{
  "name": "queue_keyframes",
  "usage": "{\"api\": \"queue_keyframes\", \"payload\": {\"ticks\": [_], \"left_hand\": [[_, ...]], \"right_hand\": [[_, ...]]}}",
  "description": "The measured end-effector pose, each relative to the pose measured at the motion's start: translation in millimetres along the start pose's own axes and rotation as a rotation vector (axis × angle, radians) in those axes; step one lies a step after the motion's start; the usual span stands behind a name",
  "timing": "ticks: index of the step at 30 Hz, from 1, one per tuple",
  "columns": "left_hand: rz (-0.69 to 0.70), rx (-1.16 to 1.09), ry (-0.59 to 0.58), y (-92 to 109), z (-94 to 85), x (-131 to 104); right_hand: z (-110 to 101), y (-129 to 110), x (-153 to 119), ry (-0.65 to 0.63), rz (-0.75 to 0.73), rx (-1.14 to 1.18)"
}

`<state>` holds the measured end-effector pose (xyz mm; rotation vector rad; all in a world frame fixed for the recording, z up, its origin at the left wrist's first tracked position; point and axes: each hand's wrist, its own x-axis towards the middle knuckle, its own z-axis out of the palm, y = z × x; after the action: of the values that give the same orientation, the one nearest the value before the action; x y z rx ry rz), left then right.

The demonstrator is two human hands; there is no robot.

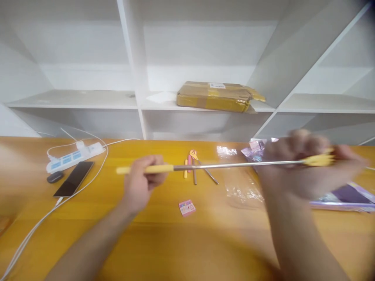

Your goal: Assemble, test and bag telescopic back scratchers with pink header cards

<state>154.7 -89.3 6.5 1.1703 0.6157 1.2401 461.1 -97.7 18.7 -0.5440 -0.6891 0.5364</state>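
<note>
A long metal rod with a yellow handle and a yellow claw-shaped head stretches level above the wooden table. My left hand is wrapped round the yellow handle at its left end. At the right end, my right hand, blurred by motion, has its fingers curled round the yellow head. Behind the rod on the table lie a short yellow stick, a pink stick and an orange claw-shaped piece beside thin metal rods. Nearer me is a small pink card.
A white power strip, a black phone, a small black object and white cables are at the left. Clear plastic wrapping and a purple package lie right. A taped carton rests on the shelf.
</note>
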Motion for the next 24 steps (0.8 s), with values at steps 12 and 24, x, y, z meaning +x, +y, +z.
{"api": "queue_keyframes", "payload": {"ticks": [12,24], "left_hand": [[-0.233,0.082,-0.175,-36,7.1,1],[-0.402,0.012,-0.209,-45,13.5,2]], "right_hand": [[44,55,-127,-0.305,0.372,0.087],[41,53,-75,-0.414,0.523,0.0]]}}
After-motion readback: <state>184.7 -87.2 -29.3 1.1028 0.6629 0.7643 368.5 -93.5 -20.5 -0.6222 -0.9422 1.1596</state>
